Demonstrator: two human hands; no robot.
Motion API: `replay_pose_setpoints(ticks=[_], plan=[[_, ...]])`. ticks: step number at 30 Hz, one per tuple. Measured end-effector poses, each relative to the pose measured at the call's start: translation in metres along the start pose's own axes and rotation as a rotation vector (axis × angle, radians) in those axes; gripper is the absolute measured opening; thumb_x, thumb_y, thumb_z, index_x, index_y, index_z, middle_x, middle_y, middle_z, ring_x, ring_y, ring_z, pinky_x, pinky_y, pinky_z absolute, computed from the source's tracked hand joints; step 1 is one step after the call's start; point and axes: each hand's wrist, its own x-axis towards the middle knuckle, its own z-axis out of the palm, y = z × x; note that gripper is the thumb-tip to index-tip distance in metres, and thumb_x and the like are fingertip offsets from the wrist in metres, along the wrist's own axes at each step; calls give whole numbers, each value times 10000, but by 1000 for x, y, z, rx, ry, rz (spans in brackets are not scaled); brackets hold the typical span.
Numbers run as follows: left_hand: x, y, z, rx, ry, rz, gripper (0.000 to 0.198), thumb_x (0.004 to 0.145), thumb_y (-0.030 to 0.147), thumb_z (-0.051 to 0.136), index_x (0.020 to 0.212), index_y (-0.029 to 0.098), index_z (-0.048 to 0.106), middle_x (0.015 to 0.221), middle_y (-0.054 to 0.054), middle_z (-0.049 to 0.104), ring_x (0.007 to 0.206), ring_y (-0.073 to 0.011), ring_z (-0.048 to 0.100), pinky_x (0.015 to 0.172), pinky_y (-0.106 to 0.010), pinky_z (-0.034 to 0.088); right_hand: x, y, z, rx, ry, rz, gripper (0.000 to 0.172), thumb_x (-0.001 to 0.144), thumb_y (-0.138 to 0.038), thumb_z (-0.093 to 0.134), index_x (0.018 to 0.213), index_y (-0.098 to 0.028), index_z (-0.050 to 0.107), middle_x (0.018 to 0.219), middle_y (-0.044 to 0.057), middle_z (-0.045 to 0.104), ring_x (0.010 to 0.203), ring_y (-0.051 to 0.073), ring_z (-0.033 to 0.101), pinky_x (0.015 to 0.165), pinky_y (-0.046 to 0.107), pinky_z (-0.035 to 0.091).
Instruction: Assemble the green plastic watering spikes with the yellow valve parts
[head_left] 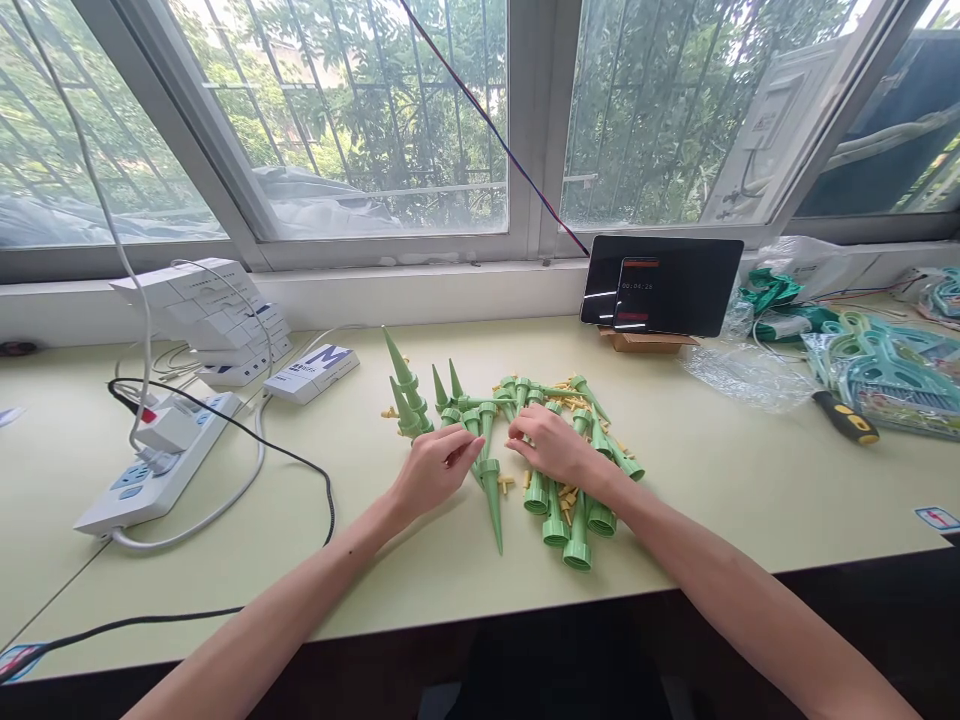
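The person whom I watch has slender arms, and both are bare in the whole part that shows. The left forearm (pixel 300 600) looks smooth and becomes narrower toward the wrist. On it I notice one small dark spot (pixel 350 551), round like a dot, a little way below the wrist. The right forearm (pixel 720 560) has the same slim shape, with an even outline. The left hand (pixel 431 472) and the right hand (pixel 553 442) are bare also, with thin fingers (pixel 517 430). Between the arms it is very dark, so I cannot tell which clothing is worn.
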Motion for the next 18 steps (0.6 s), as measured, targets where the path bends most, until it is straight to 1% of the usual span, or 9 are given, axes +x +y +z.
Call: replay_pose_setpoints(ticks=[3,7,11,15,18], plan=[[0,0,0,-11,-23,-13,228,942,245,532,750,177,633,611,21,511,510,-89,402,501,-221,346,0,-2,-1,78,35,-4,112,909,-161,614,801,-152,643,828,62,637,854,191,550,776,316,455],[1,0,-1,-20,-37,-2,137,929,250,562,894,188,679,746,-5,602,555,-89,462,540,-219,402,1,-8,-3,246,95,27,89,890,-202,652,811,-163,664,807,33,671,778,156,569,737,289,453],[1,-2,-1,9,-28,25,121,913,267,595,925,193,689,803,-18,638,583,-98,505,565,-230,434,1,-14,-5,425,101,91,117,892,-256,643,839,-165,695,806,28,697,741,142,600,677,265,462],[2,-2,-1,11,-21,44,119,912,271,604,928,192,691,811,-24,651,618,-109,539,591,-238,454,2,-18,-8,556,76,136,163,892,-296,628,851,-162,712,819,35,713,770,155,631,727,282,495],[2,-1,0,-4,-17,72,126,925,259,584,903,192,688,795,-25,654,641,-117,552,599,-240,458,2,-21,-9,638,45,157,189,882,-324,634,855,-155,714,822,43,716,774,162,644,737,287,519]])
